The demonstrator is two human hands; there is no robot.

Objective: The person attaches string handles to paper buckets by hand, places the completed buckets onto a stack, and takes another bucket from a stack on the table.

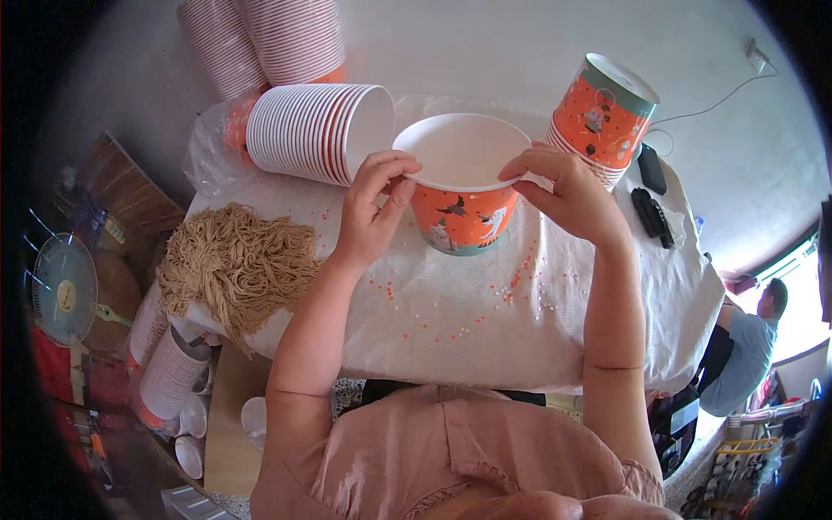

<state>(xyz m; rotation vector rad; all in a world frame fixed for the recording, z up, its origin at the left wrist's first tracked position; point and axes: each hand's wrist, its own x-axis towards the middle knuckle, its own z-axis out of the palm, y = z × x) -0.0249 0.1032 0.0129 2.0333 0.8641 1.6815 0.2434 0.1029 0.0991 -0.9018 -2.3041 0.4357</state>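
Note:
An orange paper bucket (464,208) with a white rim and printed figures stands upright on the cloth-covered table, its open mouth facing up. My left hand (377,199) pinches the left side of its rim between thumb and fingers. On the opposite side, my right hand (568,186) grips the rim the same way. Small orange and white dots lie scattered on the cloth in front of the bucket. A pile of tan strings (238,264) is left of my left hand. Behind it, a nested stack of white-rimmed buckets (303,130) lies sideways in clear plastic.
Upside-down orange buckets (602,113) are stacked at the back right, near a black case (652,217). More stacks (290,39) stand at the back left. A fan (65,290) and bucket stacks are left of the table. A person (745,351) sits at the far right.

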